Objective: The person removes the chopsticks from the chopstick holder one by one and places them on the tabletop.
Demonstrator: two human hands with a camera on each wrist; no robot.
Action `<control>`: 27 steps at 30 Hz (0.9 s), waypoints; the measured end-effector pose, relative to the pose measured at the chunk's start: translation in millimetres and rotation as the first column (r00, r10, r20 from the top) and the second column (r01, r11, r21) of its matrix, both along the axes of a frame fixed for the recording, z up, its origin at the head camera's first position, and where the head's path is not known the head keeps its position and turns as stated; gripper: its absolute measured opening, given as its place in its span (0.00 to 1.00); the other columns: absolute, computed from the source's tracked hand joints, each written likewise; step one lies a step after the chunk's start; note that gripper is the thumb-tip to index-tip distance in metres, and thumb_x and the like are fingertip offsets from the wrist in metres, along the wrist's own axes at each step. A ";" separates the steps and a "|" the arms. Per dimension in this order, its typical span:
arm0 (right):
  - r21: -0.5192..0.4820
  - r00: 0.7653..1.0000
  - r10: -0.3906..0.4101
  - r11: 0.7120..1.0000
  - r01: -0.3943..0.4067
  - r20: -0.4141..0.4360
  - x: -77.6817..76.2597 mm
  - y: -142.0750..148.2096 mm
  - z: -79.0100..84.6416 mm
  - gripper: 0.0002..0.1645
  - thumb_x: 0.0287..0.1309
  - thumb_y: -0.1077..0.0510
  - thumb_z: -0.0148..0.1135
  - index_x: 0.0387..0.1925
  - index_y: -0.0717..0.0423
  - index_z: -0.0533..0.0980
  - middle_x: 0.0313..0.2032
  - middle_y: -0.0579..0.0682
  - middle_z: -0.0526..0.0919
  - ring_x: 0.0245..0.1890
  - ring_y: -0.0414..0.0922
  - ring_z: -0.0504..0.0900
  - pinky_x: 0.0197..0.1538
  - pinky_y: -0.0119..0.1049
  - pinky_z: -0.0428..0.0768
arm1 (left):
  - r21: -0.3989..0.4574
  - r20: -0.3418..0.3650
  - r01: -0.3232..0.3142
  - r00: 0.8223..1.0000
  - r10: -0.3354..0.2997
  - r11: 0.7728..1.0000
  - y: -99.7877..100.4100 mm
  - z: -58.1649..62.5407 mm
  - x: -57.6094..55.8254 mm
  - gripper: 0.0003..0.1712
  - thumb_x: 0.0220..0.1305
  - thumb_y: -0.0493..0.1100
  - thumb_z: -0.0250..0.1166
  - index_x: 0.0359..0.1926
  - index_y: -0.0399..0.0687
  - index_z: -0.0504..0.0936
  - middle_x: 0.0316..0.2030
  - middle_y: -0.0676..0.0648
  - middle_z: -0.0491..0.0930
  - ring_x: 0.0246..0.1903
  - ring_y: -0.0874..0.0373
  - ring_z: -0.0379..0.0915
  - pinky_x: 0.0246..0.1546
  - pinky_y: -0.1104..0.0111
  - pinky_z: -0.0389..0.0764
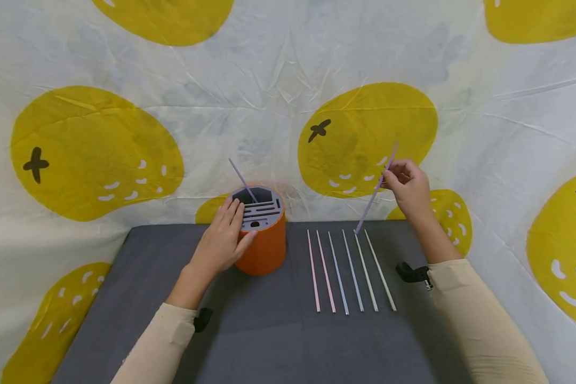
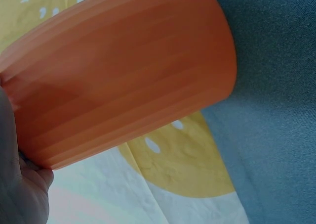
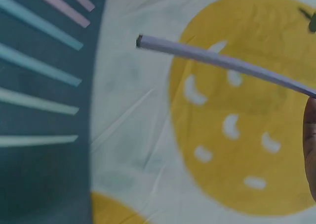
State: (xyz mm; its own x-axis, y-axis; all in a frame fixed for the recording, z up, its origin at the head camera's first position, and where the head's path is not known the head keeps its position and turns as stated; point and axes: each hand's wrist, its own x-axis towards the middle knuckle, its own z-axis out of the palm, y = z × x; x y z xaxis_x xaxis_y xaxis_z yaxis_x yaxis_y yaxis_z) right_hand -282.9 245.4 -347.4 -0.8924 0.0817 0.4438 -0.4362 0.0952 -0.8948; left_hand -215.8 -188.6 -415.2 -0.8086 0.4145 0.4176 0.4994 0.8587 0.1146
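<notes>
My left hand (image 1: 222,240) rests on the top of an orange cylindrical holder (image 1: 264,253), its fingers lying straight over the grey slotted insert (image 1: 264,220) and its thumb at the front rim. One thin purple stick (image 1: 242,180) leans upright in the insert's back compartment. Above the right side of the table, my right hand (image 1: 410,189) pinches a second thin purple stick (image 3: 222,61) between thumb and fingers. That stick is tilted, its lower end over the far ends of the row of pastel sticks; whether it touches them I cannot tell.
Pink sticks (image 1: 313,272), blue sticks (image 1: 338,274) and pale green sticks (image 1: 367,274) lie side by side on the dark grey table cloth (image 1: 269,341), right of the holder. Behind the table's back edge hangs a white curtain (image 1: 264,133) with yellow fruit shapes.
</notes>
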 end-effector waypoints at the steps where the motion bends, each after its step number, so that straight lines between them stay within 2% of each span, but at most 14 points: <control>1: 0.027 1.000 -0.008 1.000 0.008 0.011 1.1 4.7 -3.0 0.07 0.68 0.69 0.61 0.46 0.69 0.75 0.36 0.46 0.82 0.31 0.36 0.87 0.39 0.26 0.87 | 0.001 -0.004 -0.001 1.000 0.001 1.000 -0.3 -0.1 0.1 0.43 0.76 0.57 0.58 0.76 0.28 0.61 0.76 0.30 0.60 0.79 0.36 0.50 0.78 0.45 0.55; 7: 0.224 0.993 -0.087 0.972 0.067 0.080 8.4 28.6 -17.7 0.07 0.69 0.69 0.60 0.46 0.69 0.75 0.37 0.52 0.81 0.30 0.34 0.86 0.38 0.24 0.86 | 0.004 -0.019 0.008 1.000 -0.008 1.000 -0.8 -0.7 0.3 0.43 0.76 0.58 0.58 0.75 0.28 0.62 0.75 0.30 0.62 0.79 0.35 0.51 0.78 0.43 0.56; 11: 0.335 0.986 -0.115 0.940 0.069 0.121 6.1 47.2 -37.7 0.13 0.71 0.66 0.60 0.51 0.73 0.75 0.37 0.54 0.81 0.29 0.31 0.85 0.36 0.23 0.85 | 0.000 -0.008 0.005 1.000 -0.005 1.000 -1.1 -1.6 0.2 0.43 0.77 0.58 0.57 0.76 0.28 0.61 0.76 0.30 0.61 0.79 0.36 0.50 0.78 0.44 0.56; 13: 0.397 0.980 -0.133 0.916 0.064 0.148 5.1 56.3 -48.8 0.17 0.72 0.63 0.60 0.54 0.74 0.75 0.39 0.57 0.81 0.29 0.29 0.85 0.35 0.22 0.85 | -0.003 -0.007 0.003 1.000 -0.003 1.000 -1.2 -1.7 0.2 0.43 0.77 0.58 0.57 0.76 0.28 0.61 0.76 0.31 0.61 0.79 0.36 0.50 0.78 0.44 0.55; 17: 0.535 0.966 -0.184 0.843 0.059 0.183 5.0 69.7 -69.4 0.21 0.74 0.56 0.61 0.55 0.71 0.77 0.42 0.65 0.83 0.29 0.27 0.84 0.34 0.18 0.81 | -0.003 -0.007 0.003 1.000 -0.003 1.000 -0.9 -1.0 0.4 0.43 0.77 0.58 0.57 0.76 0.28 0.61 0.76 0.31 0.61 0.79 0.36 0.50 0.79 0.45 0.55; 21: 0.597 0.962 -0.188 0.802 0.033 0.200 6.3 76.3 -88.7 0.20 0.74 0.56 0.61 0.54 0.70 0.79 0.41 0.67 0.84 0.28 0.28 0.82 0.34 0.18 0.80 | 0.000 -0.003 0.002 1.000 -0.002 1.000 -0.7 -0.4 0.5 0.43 0.76 0.58 0.58 0.76 0.28 0.61 0.76 0.31 0.60 0.79 0.36 0.50 0.79 0.44 0.54; 27: 0.630 0.949 -0.156 0.775 -0.054 0.273 7.9 83.0 -113.2 0.18 0.75 0.57 0.60 0.53 0.70 0.78 0.40 0.66 0.85 0.28 0.28 0.81 0.35 0.24 0.81 | -0.001 0.001 0.002 1.000 -0.002 1.000 -1.1 -0.1 0.3 0.43 0.76 0.57 0.58 0.76 0.28 0.61 0.76 0.30 0.60 0.79 0.35 0.50 0.78 0.44 0.55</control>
